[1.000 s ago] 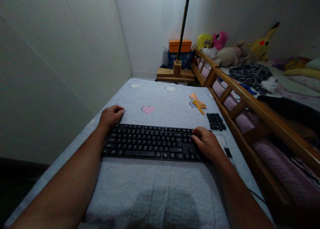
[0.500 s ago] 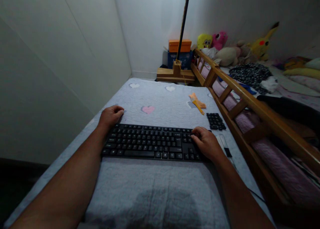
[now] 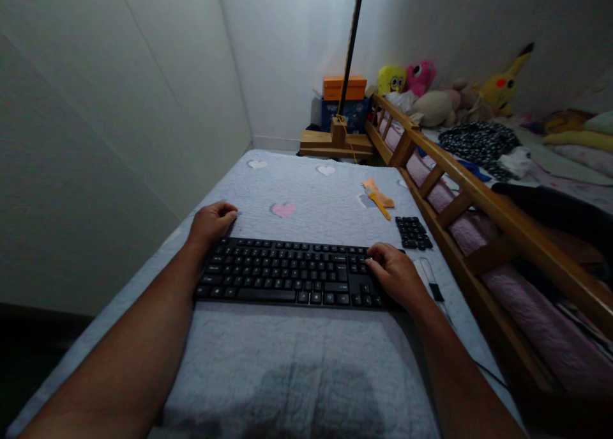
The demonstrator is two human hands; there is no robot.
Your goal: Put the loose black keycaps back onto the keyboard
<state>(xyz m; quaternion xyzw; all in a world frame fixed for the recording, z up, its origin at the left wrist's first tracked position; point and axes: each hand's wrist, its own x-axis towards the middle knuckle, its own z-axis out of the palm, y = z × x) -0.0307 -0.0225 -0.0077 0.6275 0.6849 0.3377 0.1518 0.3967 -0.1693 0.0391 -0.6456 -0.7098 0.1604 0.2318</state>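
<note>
Head view: left hand and right hand are apart, grip unclear, at the keyboard; sliding right hand outward may scatter loose keys

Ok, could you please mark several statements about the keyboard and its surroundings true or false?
1. The right hand is at the right part of the keyboard. True.
2. The brush lies left of the keyboard. False: the brush lies beyond it, toward the right.
3. Loose black keys lie between the keyboard and the wooden rail. True.
4. The left hand covers the space bar. False: the left hand is near the keyboard's far left corner.
</note>
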